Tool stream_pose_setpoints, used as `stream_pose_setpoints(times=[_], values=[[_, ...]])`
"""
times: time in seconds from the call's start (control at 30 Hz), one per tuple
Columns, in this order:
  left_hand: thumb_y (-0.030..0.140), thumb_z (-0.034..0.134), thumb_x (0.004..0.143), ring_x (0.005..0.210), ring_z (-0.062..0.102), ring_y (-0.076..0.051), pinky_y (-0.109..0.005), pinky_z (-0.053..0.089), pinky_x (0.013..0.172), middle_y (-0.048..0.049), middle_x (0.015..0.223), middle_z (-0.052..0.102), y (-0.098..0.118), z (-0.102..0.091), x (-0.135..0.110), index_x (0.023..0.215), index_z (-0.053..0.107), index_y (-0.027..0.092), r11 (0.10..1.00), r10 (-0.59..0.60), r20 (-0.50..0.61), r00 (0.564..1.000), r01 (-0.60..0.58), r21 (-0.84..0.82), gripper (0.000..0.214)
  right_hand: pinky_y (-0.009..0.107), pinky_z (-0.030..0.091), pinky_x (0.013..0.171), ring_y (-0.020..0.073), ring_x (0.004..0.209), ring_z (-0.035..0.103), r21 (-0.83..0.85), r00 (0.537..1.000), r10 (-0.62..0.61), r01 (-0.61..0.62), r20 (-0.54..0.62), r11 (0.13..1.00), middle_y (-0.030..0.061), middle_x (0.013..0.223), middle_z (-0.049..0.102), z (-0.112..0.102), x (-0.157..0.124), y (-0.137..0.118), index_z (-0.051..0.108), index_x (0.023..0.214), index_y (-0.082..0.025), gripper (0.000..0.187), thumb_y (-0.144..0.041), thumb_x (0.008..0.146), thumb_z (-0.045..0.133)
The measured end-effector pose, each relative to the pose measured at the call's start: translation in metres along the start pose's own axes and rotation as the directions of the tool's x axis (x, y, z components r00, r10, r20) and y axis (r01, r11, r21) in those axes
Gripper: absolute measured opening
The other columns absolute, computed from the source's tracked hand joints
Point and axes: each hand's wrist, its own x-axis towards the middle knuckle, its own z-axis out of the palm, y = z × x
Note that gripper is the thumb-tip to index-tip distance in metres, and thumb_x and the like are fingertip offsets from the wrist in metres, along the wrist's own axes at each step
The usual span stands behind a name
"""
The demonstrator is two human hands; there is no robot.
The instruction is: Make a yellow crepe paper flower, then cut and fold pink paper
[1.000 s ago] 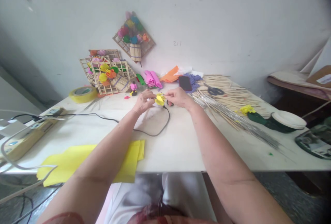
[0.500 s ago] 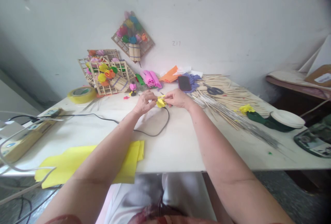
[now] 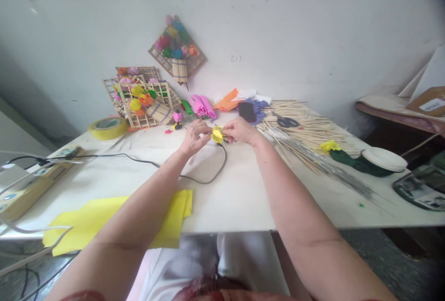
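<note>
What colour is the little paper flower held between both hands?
The small paper flower is yellow; head view.

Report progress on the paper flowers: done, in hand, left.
Done: stick frames filled with paper flowers lean at the wall, and another yellow bloom lies beside the wooden sticks. In hand: the left hand and right hand pinch a small yellow flower between them. Left, seemingly: the yellow paper sheet at the near edge, plus loose sticks and wires.

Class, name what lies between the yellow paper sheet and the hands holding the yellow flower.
In the head view, a black cable loops across the white table there.
</note>
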Motion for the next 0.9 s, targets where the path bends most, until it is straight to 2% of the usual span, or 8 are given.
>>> stream_pose_setpoints(times=[0.1, 0.23, 0.33, 0.53, 0.73, 0.9], values=[[0.024, 0.042, 0.066, 0.069, 0.046, -0.017, -0.035, 0.038, 0.079, -0.003, 0.062, 0.053, 0.002, 0.001, 0.0, 0.068, 0.06, 0.018, 0.999, -0.034, 0.011, 0.999, 0.034, 0.006, 0.02, 0.018, 0.027, 0.038, 0.0039, 0.035, 0.037, 0.081, 0.999, 0.048, -0.05, 0.022, 0.995, -0.0021, 0.039, 0.05, -0.001, 0.0, 0.002, 0.061, 0.06, -0.01, 0.019, -0.024, 0.071, 0.056], [0.025, 0.042, 0.066, 0.069, 0.046, -0.017, -0.035, 0.038, 0.079, -0.0027, 0.062, 0.053, 0.001, 0.002, 0.0, 0.068, 0.06, 0.018, 0.999, -0.047, 0.019, 0.999, 0.047, 0.005, 0.02, 0.018, 0.029, 0.038, 0.004, 0.036, 0.038, 0.168, 0.998, 0.044, -0.051, 0.046, 0.984, -0.002, 0.041, 0.05, -0.001, 0.002, 0.008, 0.061, 0.061, -0.009, 0.021, -0.028, 0.07, 0.059], [0.026, 0.042, 0.069, 0.068, 0.046, -0.017, -0.034, 0.039, 0.078, -0.003, 0.061, 0.053, -0.002, 0.002, 0.0, 0.066, 0.06, 0.018, 0.999, -0.033, 0.025, 0.999, 0.033, -0.013, 0.02, 0.018, 0.029, 0.039, 0.0036, 0.038, 0.038, 0.181, 0.999, 0.006, -0.012, 0.032, 0.983, -0.0011, 0.047, 0.053, -0.001, 0.002, 0.011, 0.061, 0.062, -0.009, 0.024, -0.033, 0.069, 0.06], [0.025, 0.042, 0.07, 0.066, 0.045, -0.016, -0.032, 0.04, 0.07, -0.0037, 0.061, 0.053, -0.002, 0.002, 0.0, 0.063, 0.057, 0.017, 0.999, 0.016, 0.047, 0.999, -0.014, -0.05, 0.018, 0.018, 0.03, 0.041, 0.0043, 0.045, 0.039, 0.152, 0.998, -0.031, 0.022, 0.058, 0.988, -0.001, 0.06, 0.056, -0.005, 0.002, 0.014, 0.067, 0.085, -0.011, 0.029, -0.034, 0.067, 0.06], [0.023, 0.042, 0.07, 0.068, 0.046, -0.016, -0.031, 0.039, 0.069, -0.0035, 0.061, 0.052, 0.001, 0.002, 0.0, 0.061, 0.055, 0.017, 0.999, 0.006, 0.088, 0.996, -0.003, -0.033, 0.017, 0.02, 0.032, 0.044, 0.0065, 0.049, 0.042, 0.089, 0.996, -0.04, 0.033, 0.075, 0.995, -0.0004, 0.06, 0.053, -0.006, 0.002, 0.013, 0.066, 0.076, -0.01, 0.031, -0.038, 0.067, 0.058], [0.022, 0.043, 0.068, 0.068, 0.046, -0.015, -0.03, 0.039, 0.07, -0.0031, 0.063, 0.053, 0.002, 0.002, -0.001, 0.064, 0.054, 0.016, 0.999, 0.041, 0.122, 0.992, -0.038, -0.027, 0.013, 0.02, 0.031, 0.046, 0.0067, 0.049, 0.042, 0.04, 0.993, -0.116, 0.116, 0.008, 0.992, -0.0018, 0.056, 0.05, -0.004, 0.003, 0.012, 0.064, 0.069, -0.01, 0.031, -0.04, 0.066, 0.06]])
